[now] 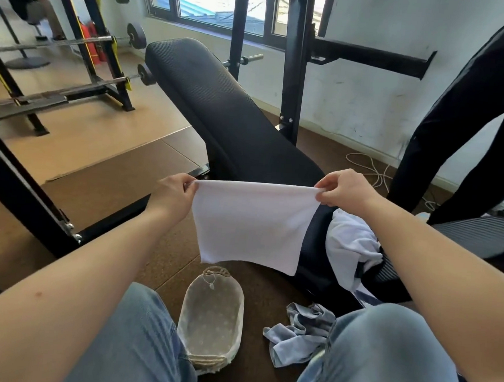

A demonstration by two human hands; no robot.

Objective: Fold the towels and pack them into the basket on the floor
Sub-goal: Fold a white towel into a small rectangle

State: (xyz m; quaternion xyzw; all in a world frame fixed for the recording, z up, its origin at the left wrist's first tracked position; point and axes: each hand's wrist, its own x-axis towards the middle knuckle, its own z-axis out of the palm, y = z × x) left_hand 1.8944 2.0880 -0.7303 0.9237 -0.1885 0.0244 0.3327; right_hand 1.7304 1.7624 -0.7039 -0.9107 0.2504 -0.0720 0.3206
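Head view: one white towel (pixel 251 223) held up by two hands above one basket (pixel 210 316) on the floor.
Upper left corner pinched by left hand (pixel 174 193), upper right corner by right hand (pixel 344 193), thumb and fingers pressed onto the cloth; towel hanging flat between them before the black worktop (pixel 221 105), lower edge just above the basket's far end. One crumpled white heap (pixel 351 245) on the worktop under the right forearm, piece count unclear. One grey-blue cloth (pixel 300 340) bunched on the floor just right of the basket.
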